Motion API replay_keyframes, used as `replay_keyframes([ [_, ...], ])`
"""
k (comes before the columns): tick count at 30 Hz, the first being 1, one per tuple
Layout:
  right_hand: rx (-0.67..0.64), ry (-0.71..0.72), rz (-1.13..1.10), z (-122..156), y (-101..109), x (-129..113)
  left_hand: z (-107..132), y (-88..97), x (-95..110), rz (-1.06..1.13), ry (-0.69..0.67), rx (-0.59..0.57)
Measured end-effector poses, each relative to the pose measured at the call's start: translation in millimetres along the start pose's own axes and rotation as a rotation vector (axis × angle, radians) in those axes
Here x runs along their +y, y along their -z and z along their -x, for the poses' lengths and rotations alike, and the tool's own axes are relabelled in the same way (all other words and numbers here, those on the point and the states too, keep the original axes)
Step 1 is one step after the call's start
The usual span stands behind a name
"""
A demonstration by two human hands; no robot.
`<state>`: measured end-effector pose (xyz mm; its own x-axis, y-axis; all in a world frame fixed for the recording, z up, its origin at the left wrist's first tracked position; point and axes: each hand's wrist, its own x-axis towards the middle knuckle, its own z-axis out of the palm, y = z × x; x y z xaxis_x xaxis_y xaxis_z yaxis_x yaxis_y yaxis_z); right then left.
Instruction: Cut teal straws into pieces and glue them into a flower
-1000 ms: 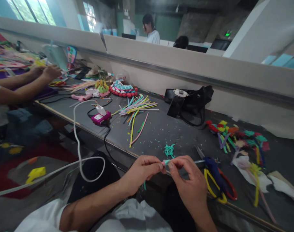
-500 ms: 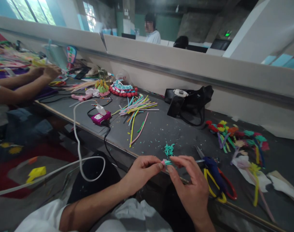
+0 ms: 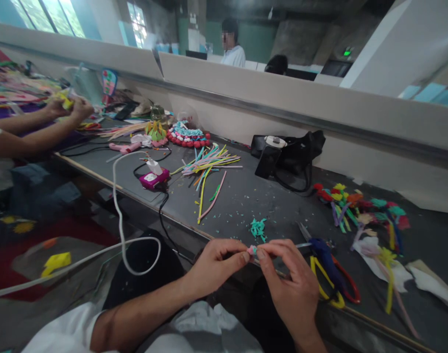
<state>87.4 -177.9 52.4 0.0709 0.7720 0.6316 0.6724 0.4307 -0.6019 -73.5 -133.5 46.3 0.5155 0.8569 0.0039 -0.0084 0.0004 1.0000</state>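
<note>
At the far left, a co-worker's hands (image 3: pixel 69 107) hold something yellow over the table (image 3: pixel 278 206). A smooth white cable (image 3: pixel 118 208) loops down in front of a pink plastic glue gun (image 3: pixel 125 147) and a boxy magenta socket block (image 3: pixel 153 179). Behind them stand a pointed-petal ornament (image 3: pixel 156 134) in yellow, green and pink, and a rounded piece rimmed with knobby red balls (image 3: pixel 196 143). Thin, fuzzy chenille stems (image 3: pixel 211 161) lie in a loose sheaf. The left hand (image 3: pixel 221 261) pinches the pink end of a small pink-and-teal tuft (image 3: pixel 251 250), held at the table's front edge; just beyond it sits a heap of shredded teal clippings (image 3: pixel 258 228). The right hand (image 3: pixel 290 272) pinches the tuft's teal end, thumb against fingers. Next come a slack black bag (image 3: pixel 305 151), scissors (image 3: pixel 321 252) with yellow, blue and red handles, bushy multicoloured flowers (image 3: pixel 352 198) and crumpled white paper (image 3: pixel 400 274). A lit green sign (image 3: pixel 347 52) is too small to read.
</note>
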Motion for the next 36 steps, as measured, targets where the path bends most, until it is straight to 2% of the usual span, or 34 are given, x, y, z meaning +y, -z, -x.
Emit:
replay_keyframes([
  [6,-0.003,-0.018,0.001,0.2,0.1,1.5,-0.4,-1.2,1.5,0.101,0.029,0.016],
  [12,0.021,-0.095,0.046,0.1,7.9,2.6,-2.2,2.0,0.8,0.347,0.208,-0.008],
  [15,-0.015,-0.113,0.046,2.0,7.8,1.9,-2.7,3.6,-1.5,0.428,0.245,-0.039],
  [19,-0.061,-0.115,-0.004,5.1,1.7,0.6,-2.5,3.0,-2.9,0.433,0.252,-0.054],
  [25,-0.026,-0.129,-0.047,5.8,-2.9,-1.2,-1.5,0.6,-0.3,0.378,0.268,-0.028],
  [36,-0.014,-0.083,0.033,6.0,-4.6,-0.4,-1.8,0.9,0.6,0.297,0.246,-0.015],
])
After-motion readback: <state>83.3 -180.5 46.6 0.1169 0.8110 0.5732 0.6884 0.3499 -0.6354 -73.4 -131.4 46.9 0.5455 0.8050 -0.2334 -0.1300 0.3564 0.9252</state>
